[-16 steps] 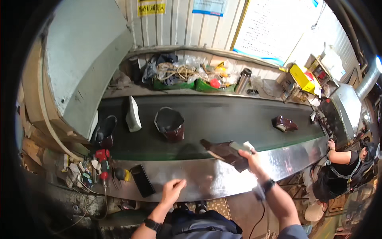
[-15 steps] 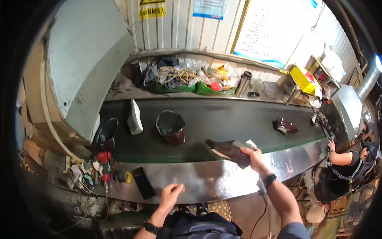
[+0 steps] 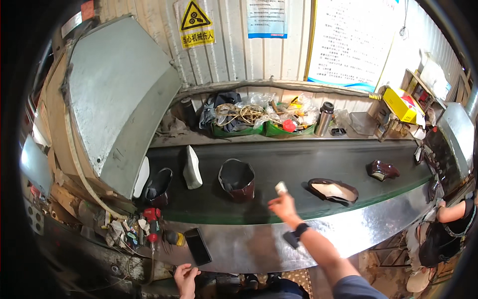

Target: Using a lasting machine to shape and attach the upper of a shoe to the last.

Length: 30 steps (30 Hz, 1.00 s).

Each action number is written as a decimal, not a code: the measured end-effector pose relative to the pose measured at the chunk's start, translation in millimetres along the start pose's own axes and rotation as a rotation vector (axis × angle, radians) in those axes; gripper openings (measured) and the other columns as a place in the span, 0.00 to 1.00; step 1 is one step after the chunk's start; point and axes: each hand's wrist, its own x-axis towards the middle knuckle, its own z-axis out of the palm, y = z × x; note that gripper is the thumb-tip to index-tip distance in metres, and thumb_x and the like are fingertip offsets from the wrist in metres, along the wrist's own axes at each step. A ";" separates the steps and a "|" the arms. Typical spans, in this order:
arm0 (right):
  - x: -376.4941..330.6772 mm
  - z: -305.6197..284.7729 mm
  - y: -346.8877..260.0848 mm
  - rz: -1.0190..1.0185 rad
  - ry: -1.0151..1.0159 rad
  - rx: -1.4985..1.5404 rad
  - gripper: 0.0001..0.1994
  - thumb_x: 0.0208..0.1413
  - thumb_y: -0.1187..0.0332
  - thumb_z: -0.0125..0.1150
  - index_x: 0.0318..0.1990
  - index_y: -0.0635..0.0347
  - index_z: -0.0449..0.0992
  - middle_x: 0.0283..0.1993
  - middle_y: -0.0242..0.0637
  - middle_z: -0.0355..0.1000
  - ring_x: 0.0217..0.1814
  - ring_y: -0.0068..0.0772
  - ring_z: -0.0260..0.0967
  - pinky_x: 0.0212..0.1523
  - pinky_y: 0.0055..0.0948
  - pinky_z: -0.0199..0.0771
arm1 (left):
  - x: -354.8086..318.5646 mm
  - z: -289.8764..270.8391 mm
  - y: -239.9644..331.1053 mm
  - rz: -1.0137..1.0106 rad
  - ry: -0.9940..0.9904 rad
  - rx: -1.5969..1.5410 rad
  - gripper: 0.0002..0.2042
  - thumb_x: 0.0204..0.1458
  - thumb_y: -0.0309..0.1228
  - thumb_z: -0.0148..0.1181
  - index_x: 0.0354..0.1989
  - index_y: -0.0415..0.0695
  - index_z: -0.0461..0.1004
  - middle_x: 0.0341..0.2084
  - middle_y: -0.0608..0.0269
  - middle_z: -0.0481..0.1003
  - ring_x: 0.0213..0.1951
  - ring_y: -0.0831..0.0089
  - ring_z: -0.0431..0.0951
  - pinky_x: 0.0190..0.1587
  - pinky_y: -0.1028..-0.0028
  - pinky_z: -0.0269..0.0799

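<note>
My right hand point(image 3: 285, 207) reaches over the front of the dark conveyor belt, gripping a small white block-like piece point(image 3: 281, 188) whose kind I cannot make out. To its right a dark shoe upper point(image 3: 333, 191) lies on the belt, its pale underside up. A dark red boot upper point(image 3: 243, 192) stands upright left of the hand, mouth upward. My left hand point(image 3: 185, 280) hovers at the metal ledge's near edge beside a black phone point(image 3: 197, 246); its fingers are curled, with nothing visible in them.
Farther left on the belt are a whitish shoe-shaped form point(image 3: 191, 169) and another dark boot upper point(image 3: 159, 187). A dark red shoe point(image 3: 383, 170) lies right. A red hand tool point(image 3: 152, 224) rests at the ledge's left. Behind stand green bins point(image 3: 238, 130) and a thermos point(image 3: 324, 119). A co-worker point(image 3: 450, 224) is at right.
The dark shoe upper has left my right hand and lies on the belt. That hand has moved left with the white piece. My left hand has moved down and left; the view has shifted.
</note>
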 end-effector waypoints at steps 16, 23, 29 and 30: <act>-135.8 -95.6 -13.5 0.428 -0.189 1.028 0.34 0.62 0.59 0.66 0.72 0.32 0.54 0.71 0.30 0.57 0.78 0.42 0.44 0.68 0.75 0.45 | 136.2 186.4 49.1 0.118 -0.558 0.211 0.14 0.50 0.20 0.65 0.47 0.37 0.78 0.42 0.52 0.79 0.44 0.58 0.79 0.48 0.61 0.78; -278.6 -109.6 6.6 0.249 0.048 1.241 0.31 0.60 0.62 0.67 0.68 0.42 0.61 0.60 0.29 0.69 0.60 0.31 0.63 0.61 0.58 0.62 | 284.3 241.6 43.7 0.348 -0.391 0.335 0.20 0.49 0.26 0.68 0.50 0.35 0.73 0.42 0.48 0.76 0.42 0.56 0.79 0.43 0.62 0.79; -331.6 -84.9 48.2 0.109 0.326 1.168 0.26 0.64 0.62 0.65 0.67 0.50 0.64 0.59 0.25 0.70 0.57 0.24 0.68 0.58 0.35 0.69 | 350.4 275.7 28.2 0.241 -0.359 0.582 0.33 0.48 0.36 0.70 0.61 0.45 0.59 0.55 0.47 0.64 0.52 0.54 0.73 0.49 0.55 0.76; -333.1 -74.2 55.1 0.055 0.367 1.194 0.23 0.66 0.60 0.62 0.66 0.50 0.65 0.58 0.25 0.70 0.57 0.25 0.68 0.56 0.38 0.70 | 363.0 277.5 24.6 0.213 -0.361 0.607 0.36 0.47 0.38 0.70 0.63 0.46 0.57 0.57 0.47 0.62 0.54 0.54 0.72 0.50 0.54 0.75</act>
